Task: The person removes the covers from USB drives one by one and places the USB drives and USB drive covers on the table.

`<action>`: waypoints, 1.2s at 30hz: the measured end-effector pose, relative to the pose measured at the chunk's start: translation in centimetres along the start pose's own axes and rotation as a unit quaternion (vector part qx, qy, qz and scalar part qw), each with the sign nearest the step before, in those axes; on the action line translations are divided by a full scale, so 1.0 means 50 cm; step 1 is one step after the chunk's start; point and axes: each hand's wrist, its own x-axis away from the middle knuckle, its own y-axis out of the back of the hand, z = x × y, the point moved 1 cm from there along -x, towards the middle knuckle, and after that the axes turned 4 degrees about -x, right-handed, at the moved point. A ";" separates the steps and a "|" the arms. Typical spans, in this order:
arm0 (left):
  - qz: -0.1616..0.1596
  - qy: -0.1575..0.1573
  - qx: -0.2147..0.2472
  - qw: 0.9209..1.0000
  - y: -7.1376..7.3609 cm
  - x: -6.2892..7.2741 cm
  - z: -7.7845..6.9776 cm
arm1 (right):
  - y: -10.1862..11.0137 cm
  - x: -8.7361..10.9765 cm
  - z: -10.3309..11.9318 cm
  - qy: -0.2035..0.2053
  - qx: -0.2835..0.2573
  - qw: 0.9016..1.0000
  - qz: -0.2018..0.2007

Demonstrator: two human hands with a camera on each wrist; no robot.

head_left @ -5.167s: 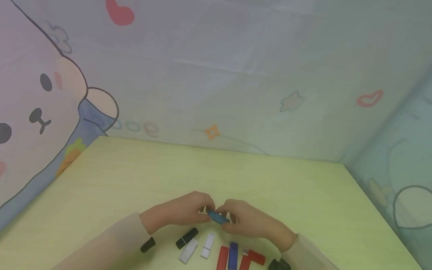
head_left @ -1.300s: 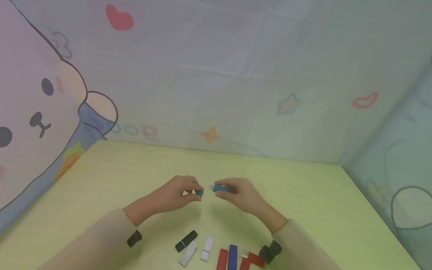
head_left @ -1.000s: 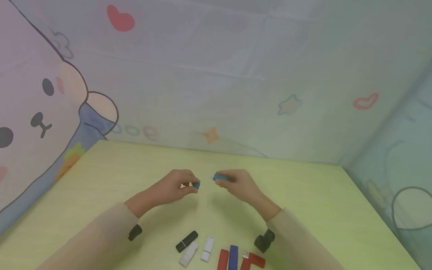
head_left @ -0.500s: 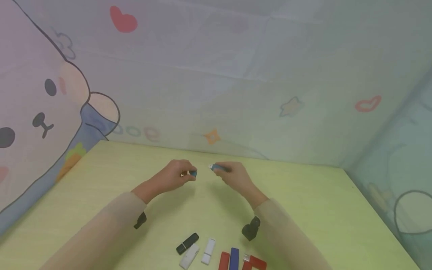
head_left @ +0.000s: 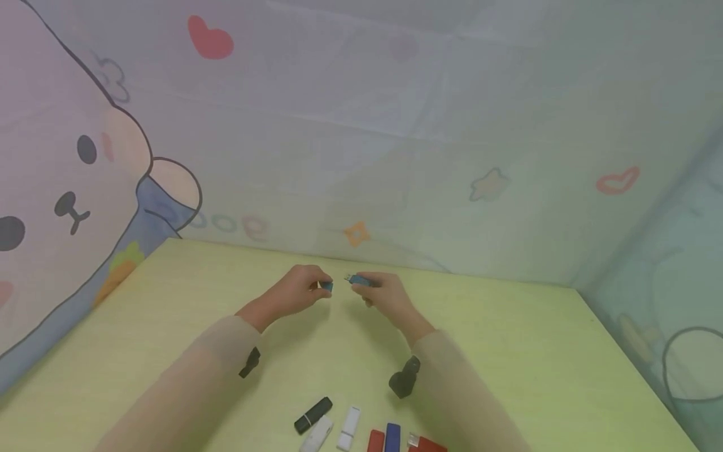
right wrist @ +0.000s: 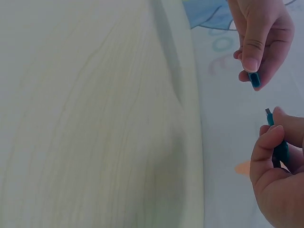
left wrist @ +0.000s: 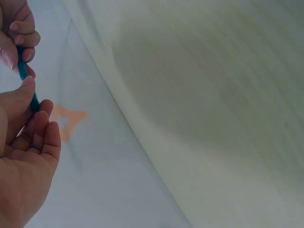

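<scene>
Both hands are raised over the far part of the table, a small gap between them. My left hand (head_left: 295, 290) pinches a small blue cap (head_left: 327, 286) between thumb and fingers; its hollow end faces the other hand in the right wrist view, where the cap (right wrist: 254, 79) looks teal. Between thumb and fingers, my right hand (head_left: 390, 296) holds a blue USB stick (head_left: 359, 280). The stick's metal plug (right wrist: 268, 112) is bare and points towards the cap, apart from it. In the left wrist view the fingers partly hide both blue pieces.
On the pale table (head_left: 226, 276), near the front, lie a black USB stick (head_left: 313, 415), two white ones (head_left: 349, 428), a blue-violet one (head_left: 392, 437) and red ones (head_left: 427, 444), some cut off by the frame. A patterned cloth (head_left: 395, 125) hangs behind. Dark wrist cameras (head_left: 404, 377) hang under the sleeves.
Earlier both hands gripped the blue stick close to the others on the table. The cap has come off, and the hands have moved forward, away from the body, drawing slightly closer together most recently.
</scene>
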 end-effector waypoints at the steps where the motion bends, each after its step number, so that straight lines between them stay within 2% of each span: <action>1: 0.001 0.006 -0.002 1.000 0.000 -0.003 0.001 | -0.001 -0.002 -0.001 -0.001 0.005 1.000 -0.002; 7: 0.006 0.041 -0.006 0.999 0.004 -0.013 0.014 | -0.008 -0.013 -0.008 0.006 0.029 0.999 -0.011; 17: 0.002 0.055 -0.022 0.998 0.001 -0.024 0.036 | -0.013 -0.030 -0.024 0.038 0.121 0.992 -0.022; 29: 0.015 0.067 -0.031 0.997 -0.014 -0.034 0.049 | -0.020 -0.027 -0.038 0.003 0.156 0.988 -0.019; 36: 0.021 0.058 -0.046 0.997 -0.023 -0.039 0.054 | -0.028 -0.021 -0.028 -0.015 0.172 0.985 -0.015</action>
